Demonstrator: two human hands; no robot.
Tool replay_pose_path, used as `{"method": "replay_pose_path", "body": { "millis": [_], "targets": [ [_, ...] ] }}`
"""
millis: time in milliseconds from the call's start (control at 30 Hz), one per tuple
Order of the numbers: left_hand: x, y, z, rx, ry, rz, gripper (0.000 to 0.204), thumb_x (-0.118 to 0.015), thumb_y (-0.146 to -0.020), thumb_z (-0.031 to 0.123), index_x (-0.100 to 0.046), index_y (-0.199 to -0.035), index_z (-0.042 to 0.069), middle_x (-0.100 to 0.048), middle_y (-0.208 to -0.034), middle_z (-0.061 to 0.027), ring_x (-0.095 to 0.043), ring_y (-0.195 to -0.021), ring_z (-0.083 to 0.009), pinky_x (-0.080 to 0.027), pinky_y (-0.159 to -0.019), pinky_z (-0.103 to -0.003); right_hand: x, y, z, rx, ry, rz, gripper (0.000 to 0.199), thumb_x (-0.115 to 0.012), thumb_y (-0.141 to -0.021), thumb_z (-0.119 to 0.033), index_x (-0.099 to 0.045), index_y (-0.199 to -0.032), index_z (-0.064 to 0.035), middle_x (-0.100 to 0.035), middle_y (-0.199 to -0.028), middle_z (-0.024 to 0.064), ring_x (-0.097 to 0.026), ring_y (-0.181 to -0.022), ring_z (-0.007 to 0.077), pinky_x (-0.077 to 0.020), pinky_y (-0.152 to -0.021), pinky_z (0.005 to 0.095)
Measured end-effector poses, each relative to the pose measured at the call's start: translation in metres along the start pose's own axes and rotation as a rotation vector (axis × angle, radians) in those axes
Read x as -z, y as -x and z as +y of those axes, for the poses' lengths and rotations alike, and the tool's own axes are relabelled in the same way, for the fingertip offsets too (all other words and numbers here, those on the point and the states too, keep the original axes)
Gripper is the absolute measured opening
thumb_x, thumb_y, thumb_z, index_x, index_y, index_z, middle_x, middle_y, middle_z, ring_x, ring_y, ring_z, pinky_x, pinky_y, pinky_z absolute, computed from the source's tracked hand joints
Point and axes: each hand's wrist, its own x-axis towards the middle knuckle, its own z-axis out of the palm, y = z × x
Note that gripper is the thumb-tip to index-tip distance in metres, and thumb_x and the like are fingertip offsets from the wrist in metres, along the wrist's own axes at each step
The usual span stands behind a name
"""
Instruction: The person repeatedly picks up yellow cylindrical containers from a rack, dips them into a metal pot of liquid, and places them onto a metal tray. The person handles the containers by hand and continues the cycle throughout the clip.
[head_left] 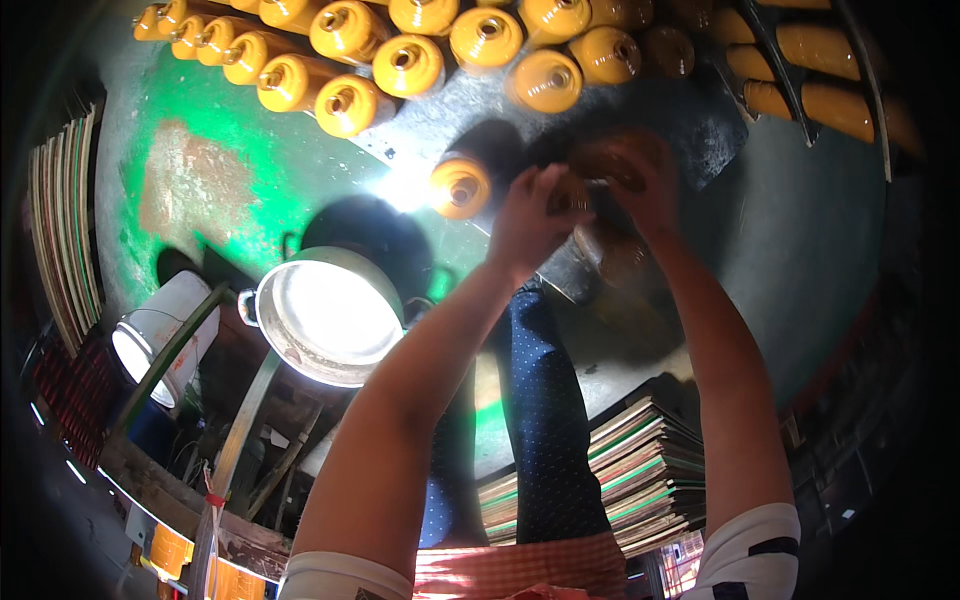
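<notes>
My left hand (pixel 530 222) is closed around a dark, shaded yellow-brown bottle (pixel 569 196), just right of a lone yellow bottle (pixel 460 188). My right hand (pixel 652 188) has its fingers wrapped round another brownish glazed bottle (pixel 612 160), blurred and in shadow. Below the two hands a further bottle (pixel 608 252) shows dimly on a grey board (pixel 575 278). Ahead, several glossy yellow bottles (pixel 408 65) are crowded together with their round mouths toward me.
At the lower left stand a large bright metal pot (pixel 330 375) and a white bucket (pixel 195 300). Stacked boards rise at the far left (pixel 62 220) and by my legs (pixel 640 470). More yellow bottles (pixel 815 50) lie on a dark rack (pixel 790 75) at the upper right.
</notes>
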Motion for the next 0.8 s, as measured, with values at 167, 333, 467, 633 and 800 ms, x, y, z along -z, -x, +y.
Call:
{"method": "replay_pose_path", "body": {
  "millis": [167,333,467,633,800],
  "targets": [
    [0.101,0.076,0.038,0.208,0.317,-0.118,0.047,-0.084,-0.066,0.010,-0.075,-0.110,0.023,-0.044,-0.145,-0.0162,-0.049,-0.129,-0.0385,-0.048,-0.102,-0.045,0.080,0.031,-0.031,-0.077,-0.344,0.030,0.052,-0.079,-0.070,-0.012,-0.067,-0.120,-0.0157,-0.046,-0.138,0.0148,-0.049,-0.126,0.0327,-0.0419,-0.107,0.0416],
    [0.200,0.211,0.019,0.905,1.231,0.099,0.060,-0.073,-0.069,-0.006,-0.062,-0.128,0.003,-0.060,-0.133,-0.0125,-0.051,-0.129,-0.0273,-0.041,-0.108,-0.042,0.112,0.062,-0.096,-0.197,-0.810,-0.377,0.050,-0.076,-0.074,-0.009,-0.064,-0.122,-0.0106,-0.053,-0.133,0.0100,-0.049,-0.125,0.0225,-0.0411,-0.106,0.0358],
    [0.226,0.321,-0.016,1.059,1.541,0.221,0.062,-0.066,-0.081,0.033,-0.055,-0.131,-0.001,-0.062,-0.126,-0.0176,-0.061,-0.113,-0.0306,-0.050,-0.098,-0.040,0.042,0.100,-0.164,-0.505,-1.039,-0.890,0.045,-0.070,-0.082,-0.012,-0.062,-0.126,-0.0085,-0.059,-0.126,0.0069,-0.054,-0.120,0.0185,-0.0420,-0.104,0.0333],
    [0.226,0.384,-0.032,1.238,1.371,0.306,0.035,-0.050,-0.094,0.026,-0.057,-0.120,0.004,-0.061,-0.113,-0.0190,-0.063,-0.095,-0.0303,-0.053,-0.081,-0.042,-0.070,0.173,-0.236,-0.907,-1.433,-1.272,0.044,-0.068,-0.085,-0.016,-0.059,-0.127,-0.0067,-0.060,-0.125,0.0102,-0.058,-0.114,0.0216,-0.0474,-0.100,0.0354],
    [0.219,0.430,-0.076,0.561,2.275,0.417,0.053,-0.052,-0.096,0.053,-0.052,-0.138,0.020,-0.052,-0.129,-0.0363,-0.061,-0.079,-0.0452,-0.054,-0.062,-0.043,-0.119,0.209,-0.297,-0.916,-1.825,-1.445,0.044,-0.065,-0.089,-0.027,-0.055,-0.127,-0.0072,-0.059,-0.121,0.0115,-0.060,-0.112,0.0232,-0.0496,-0.098,0.0374]
  ]
}}
